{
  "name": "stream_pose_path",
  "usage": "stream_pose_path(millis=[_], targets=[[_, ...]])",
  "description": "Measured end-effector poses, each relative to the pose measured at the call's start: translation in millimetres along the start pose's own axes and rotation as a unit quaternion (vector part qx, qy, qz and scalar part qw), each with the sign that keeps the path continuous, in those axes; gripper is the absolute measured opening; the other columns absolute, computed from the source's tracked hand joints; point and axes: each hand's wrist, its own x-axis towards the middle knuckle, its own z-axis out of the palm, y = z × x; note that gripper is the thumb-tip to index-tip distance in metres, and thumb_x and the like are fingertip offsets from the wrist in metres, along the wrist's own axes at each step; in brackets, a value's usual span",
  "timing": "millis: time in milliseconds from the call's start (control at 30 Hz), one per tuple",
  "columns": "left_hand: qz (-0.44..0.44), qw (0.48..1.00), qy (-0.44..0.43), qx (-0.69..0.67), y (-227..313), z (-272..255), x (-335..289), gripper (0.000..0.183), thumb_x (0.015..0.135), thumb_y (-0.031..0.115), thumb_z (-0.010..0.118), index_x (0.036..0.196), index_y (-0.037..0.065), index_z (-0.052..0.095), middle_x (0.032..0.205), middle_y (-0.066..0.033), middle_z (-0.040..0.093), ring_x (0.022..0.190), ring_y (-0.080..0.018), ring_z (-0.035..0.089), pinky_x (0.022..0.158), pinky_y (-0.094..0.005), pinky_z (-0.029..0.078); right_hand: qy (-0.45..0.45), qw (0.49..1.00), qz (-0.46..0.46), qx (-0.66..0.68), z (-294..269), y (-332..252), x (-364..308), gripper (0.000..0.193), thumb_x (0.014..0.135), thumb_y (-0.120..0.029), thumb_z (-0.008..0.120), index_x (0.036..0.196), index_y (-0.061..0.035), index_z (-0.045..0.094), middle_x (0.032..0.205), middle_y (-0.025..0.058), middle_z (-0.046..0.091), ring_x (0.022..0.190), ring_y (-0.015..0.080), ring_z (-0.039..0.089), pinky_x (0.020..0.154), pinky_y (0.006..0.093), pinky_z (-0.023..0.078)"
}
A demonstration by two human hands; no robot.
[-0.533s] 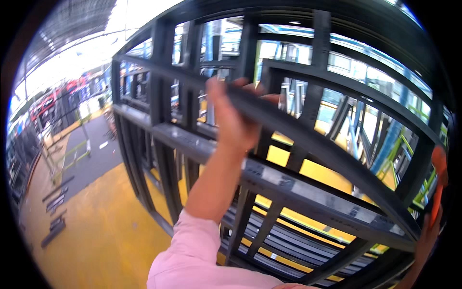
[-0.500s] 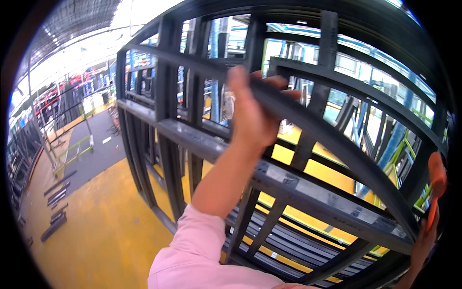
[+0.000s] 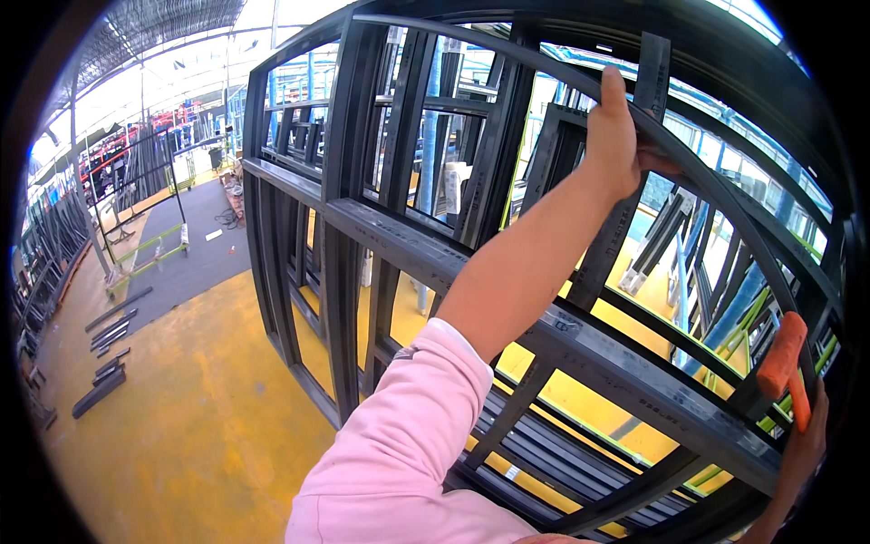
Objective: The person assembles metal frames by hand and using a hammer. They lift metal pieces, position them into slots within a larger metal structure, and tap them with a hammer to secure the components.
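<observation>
A long, narrow dark grey strip (image 3: pixel 716 175) runs across the upper part of a large dark grey window-like frame (image 3: pixel 399 238) and looks curved in this view. My left hand (image 3: pixel 616 140) grips the strip, thumb up on the near side and fingers partly hidden behind it. At the far right my right hand (image 3: pixel 809 435) holds an orange mallet (image 3: pixel 783 355) by its handle, head upward. That hand is dim at the picture's rim. The strip's lower right end passes near the mallet head.
Dark profile pieces (image 3: pixel 101 392) lie on the yellow floor (image 3: pixel 208 408) at left, beside a grey mat (image 3: pixel 186 263). A green-framed cart (image 3: pixel 149 263) stands on the mat. Behind the frame are blue posts (image 3: pixel 429 163) and stacked dark profiles (image 3: pixel 580 462).
My left hand has moved up and right, still gripping the strip, whose left end now sits higher. The mallet has shifted left and slightly down, its head tilted more. The whole view has shifted a little.
</observation>
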Motion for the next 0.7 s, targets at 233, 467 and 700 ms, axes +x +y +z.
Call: stream_pose_path(millis=[233,467,700], targets=[[-0.007,0.996,-0.003,0.084,15.0,-1.6,24.3,0.082,0.1,0.068,0.028,0.143,-0.002,0.027,0.104,-0.0224,0.061,0.084,-0.0406,0.073,0.069,-0.0564,0.066,0.037,0.995,-0.013,-0.09,34.0,14.4,43.5,0.074,0.083,0.014,0.053,0.149,-0.0185,0.046,0.131,0.0121,0.059,0.116,0.0369,0.062,0.087,0.042,0.055],[-0.055,0.995,-0.071,-0.034,-14.3,18.6,23.6,0.036,0.095,0.028,0.069,0.114,-0.001,0.058,0.108,-0.0146,0.059,0.101,-0.0312,0.063,0.092,-0.0565,0.056,0.058,0.991,-0.088,-0.082,39.6,55.6,107.1,0.07,0.084,0.014,0.053,0.147,-0.0156,0.051,0.134,0.0147,0.061,0.121,0.0357,0.061,0.096,0.042,0.053],[0.187,0.853,-0.096,0.478,-49.4,31.4,67.2,0.032,0.091,0.021,0.072,0.116,0.004,0.062,0.119,-0.0153,0.063,0.103,-0.0318,0.066,0.088,-0.0432,0.056,0.128,0.978,-0.089,-0.138,2.0,26.9,134.8,0.068,0.083,0.005,0.058,0.145,-0.0214,0.051,0.14,0.0113,0.059,0.109,0.0317,0.066,0.091,0.0403,0.053]])
